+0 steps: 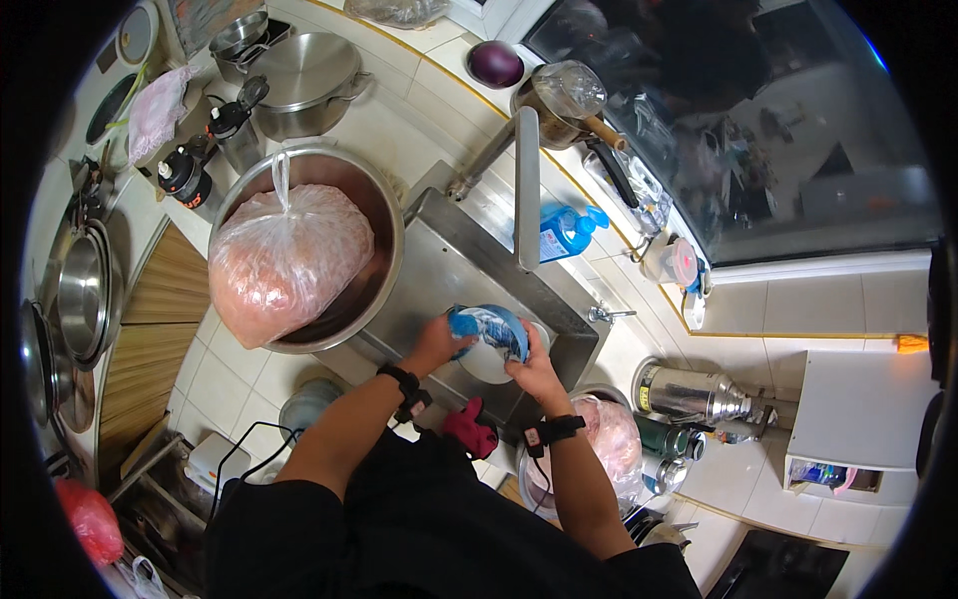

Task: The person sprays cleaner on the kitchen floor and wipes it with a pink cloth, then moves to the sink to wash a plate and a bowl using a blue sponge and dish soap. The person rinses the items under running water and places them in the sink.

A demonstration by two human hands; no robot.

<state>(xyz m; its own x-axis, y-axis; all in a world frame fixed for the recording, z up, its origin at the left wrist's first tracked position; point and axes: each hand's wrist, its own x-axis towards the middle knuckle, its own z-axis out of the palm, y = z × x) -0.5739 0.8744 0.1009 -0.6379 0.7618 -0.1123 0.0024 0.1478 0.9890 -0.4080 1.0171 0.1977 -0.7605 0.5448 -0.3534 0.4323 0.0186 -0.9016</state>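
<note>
Both hands are over a stainless steel sink (419, 262). A blue and white patterned bowl (500, 328) is tilted between them. My right hand (533, 365) grips the bowl's rim on its right side. My left hand (441, 346) holds a blue cloth or sponge (462, 323) against the bowl's left side. Below the bowl, a round white dish (490, 365) lies in the sink, partly covered by the hands. The metal faucet spout (527, 195) reaches over the sink's back edge.
Left of the sink, a large steel basin (389, 281) holds a tied plastic bag of pinkish contents (292, 254). A blue pump bottle (567, 233) stands behind the sink. Another bag of pinkish contents (610, 442) and a steel thermos (692, 391) are at right.
</note>
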